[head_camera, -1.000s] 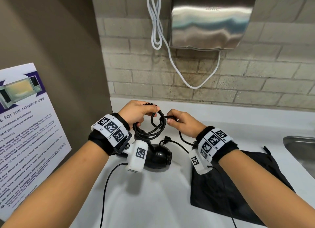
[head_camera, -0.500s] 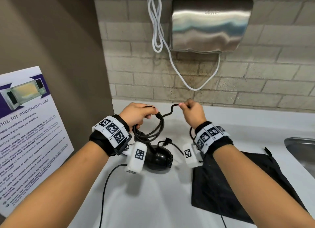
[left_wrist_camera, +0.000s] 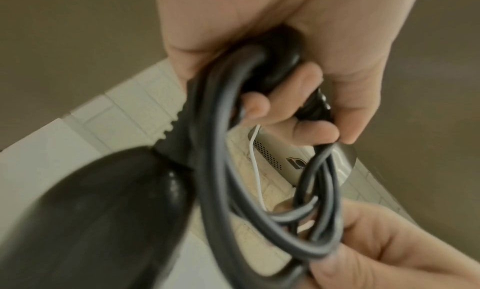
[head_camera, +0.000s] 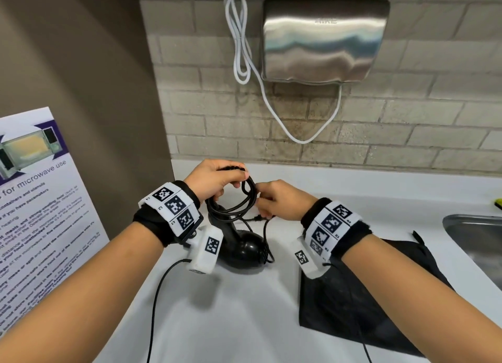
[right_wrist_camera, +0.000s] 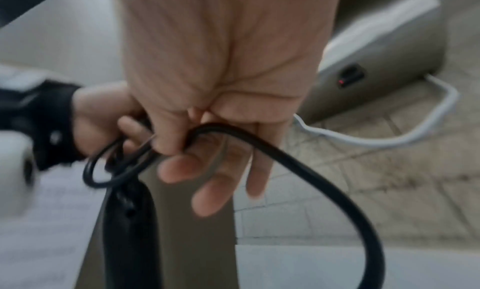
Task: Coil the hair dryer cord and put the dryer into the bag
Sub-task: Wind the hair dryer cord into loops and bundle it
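Note:
The black hair dryer [head_camera: 244, 250] stands with its head on the white counter and its handle up [left_wrist_camera: 85, 221]. My left hand [head_camera: 217, 179] grips the top of the handle together with several loops of the black cord [head_camera: 239, 203] [left_wrist_camera: 259, 201]. My right hand [head_camera: 274, 199] pinches the cord [right_wrist_camera: 298, 170] at the right side of the loops, touching them [left_wrist_camera: 376, 248]. A loose length of cord hangs from the right hand toward the counter. The black bag [head_camera: 366, 294] lies flat on the counter under my right forearm.
A steel hand dryer [head_camera: 323, 39] with a white cable [head_camera: 244, 61] hangs on the brick wall behind. A steel sink [head_camera: 478, 243] is at the right. A microwave poster [head_camera: 32, 205] leans at the left. Thin black wrist-camera cables trail over the counter [head_camera: 206, 322].
My right hand rose with a length of cord, then came down and left against the loops in my left hand. The left hand kept its grip.

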`<state>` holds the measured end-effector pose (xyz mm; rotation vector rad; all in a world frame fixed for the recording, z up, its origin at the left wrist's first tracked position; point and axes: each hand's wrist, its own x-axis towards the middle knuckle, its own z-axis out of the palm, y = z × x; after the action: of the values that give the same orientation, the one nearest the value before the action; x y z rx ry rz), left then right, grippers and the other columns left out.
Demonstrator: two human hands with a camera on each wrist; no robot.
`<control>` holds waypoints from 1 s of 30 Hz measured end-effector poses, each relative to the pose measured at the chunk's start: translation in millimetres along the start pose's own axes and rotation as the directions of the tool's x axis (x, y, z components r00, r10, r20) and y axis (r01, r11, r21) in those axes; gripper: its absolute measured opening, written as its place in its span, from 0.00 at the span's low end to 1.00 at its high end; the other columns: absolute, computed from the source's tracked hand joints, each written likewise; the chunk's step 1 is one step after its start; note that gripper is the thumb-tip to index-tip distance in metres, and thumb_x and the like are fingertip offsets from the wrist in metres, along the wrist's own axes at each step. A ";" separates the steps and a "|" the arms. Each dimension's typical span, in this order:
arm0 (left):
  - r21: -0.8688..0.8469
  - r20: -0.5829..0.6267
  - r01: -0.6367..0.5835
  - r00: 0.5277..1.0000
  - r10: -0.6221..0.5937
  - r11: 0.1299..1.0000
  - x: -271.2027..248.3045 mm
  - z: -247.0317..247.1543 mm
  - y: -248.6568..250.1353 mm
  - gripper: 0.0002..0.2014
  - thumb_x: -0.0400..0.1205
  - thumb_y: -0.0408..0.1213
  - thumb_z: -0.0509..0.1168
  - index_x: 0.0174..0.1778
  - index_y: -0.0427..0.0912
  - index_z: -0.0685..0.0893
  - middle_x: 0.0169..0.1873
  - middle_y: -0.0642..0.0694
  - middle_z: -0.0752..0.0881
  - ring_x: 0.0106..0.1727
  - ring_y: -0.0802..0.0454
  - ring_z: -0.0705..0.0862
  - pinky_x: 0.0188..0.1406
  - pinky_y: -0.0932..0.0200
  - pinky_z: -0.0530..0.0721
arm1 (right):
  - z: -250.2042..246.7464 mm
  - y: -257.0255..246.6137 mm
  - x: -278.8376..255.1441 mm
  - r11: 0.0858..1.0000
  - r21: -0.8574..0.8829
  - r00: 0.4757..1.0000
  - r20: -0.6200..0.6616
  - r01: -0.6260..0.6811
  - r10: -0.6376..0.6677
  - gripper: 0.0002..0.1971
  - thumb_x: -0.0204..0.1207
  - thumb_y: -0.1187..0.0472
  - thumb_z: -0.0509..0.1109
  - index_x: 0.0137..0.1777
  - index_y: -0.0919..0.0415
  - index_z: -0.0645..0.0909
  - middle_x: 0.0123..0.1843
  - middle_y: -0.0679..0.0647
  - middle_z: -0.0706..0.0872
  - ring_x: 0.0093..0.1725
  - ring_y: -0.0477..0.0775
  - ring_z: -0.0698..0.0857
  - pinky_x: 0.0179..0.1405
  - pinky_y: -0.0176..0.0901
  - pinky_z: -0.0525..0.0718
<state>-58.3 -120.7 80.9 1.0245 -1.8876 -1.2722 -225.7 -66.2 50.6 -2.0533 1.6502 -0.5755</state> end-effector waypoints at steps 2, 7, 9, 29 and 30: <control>0.029 -0.015 -0.009 1.000 0.010 1.000 -1.1 0.8 -0.1 0.06 0.76 0.36 0.70 0.35 0.50 0.88 0.24 0.53 0.80 0.17 0.56 0.64 0.14 0.68 0.64 | -2.0 0.7 3.2 0.985 0.152 0.994 -0.059 -0.082 0.092 0.09 0.81 0.68 0.58 0.42 0.56 0.73 0.35 0.49 0.82 0.23 0.48 0.81 0.30 0.43 0.83; 0.060 -0.010 -0.037 0.999 0.038 0.997 -0.7 1.3 1.9 0.04 0.77 0.39 0.70 0.36 0.50 0.88 0.26 0.52 0.81 0.17 0.56 0.68 0.17 0.66 0.68 | -11.6 -2.8 11.7 0.971 0.207 0.962 -0.216 -0.121 0.165 0.06 0.80 0.68 0.59 0.43 0.59 0.75 0.31 0.48 0.79 0.28 0.43 0.75 0.22 0.23 0.70; 0.118 0.032 -0.033 0.999 0.029 0.992 0.6 0.3 3.4 0.05 0.78 0.39 0.68 0.37 0.49 0.85 0.28 0.51 0.83 0.16 0.56 0.69 0.19 0.64 0.70 | -14.2 -5.5 12.8 0.984 0.130 0.958 -0.243 -0.126 0.155 0.08 0.81 0.66 0.59 0.50 0.61 0.79 0.34 0.49 0.78 0.35 0.46 0.76 0.31 0.28 0.72; 0.167 0.061 -0.103 0.994 0.094 0.981 -7.0 7.5 12.0 0.11 0.81 0.33 0.65 0.58 0.43 0.85 0.39 0.43 0.87 0.16 0.70 0.74 0.14 0.79 0.65 | -7.8 -19.0 -7.9 0.976 0.205 0.872 -0.487 0.068 0.041 0.08 0.81 0.64 0.59 0.43 0.57 0.77 0.32 0.45 0.77 0.29 0.42 0.74 0.29 0.28 0.70; 0.156 0.052 -0.111 0.993 0.104 0.982 -7.1 7.6 12.2 0.11 0.81 0.32 0.64 0.58 0.40 0.84 0.40 0.41 0.87 0.15 0.72 0.74 0.14 0.80 0.66 | -7.2 -17.9 -10.3 0.977 0.206 0.882 -0.469 0.063 0.042 0.07 0.81 0.64 0.59 0.45 0.56 0.78 0.33 0.45 0.78 0.29 0.43 0.75 0.30 0.30 0.72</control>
<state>-64.3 -108.4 89.3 0.9670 -2.0760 -1.1055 -217.7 -53.3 66.3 -1.8553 1.7338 -1.2845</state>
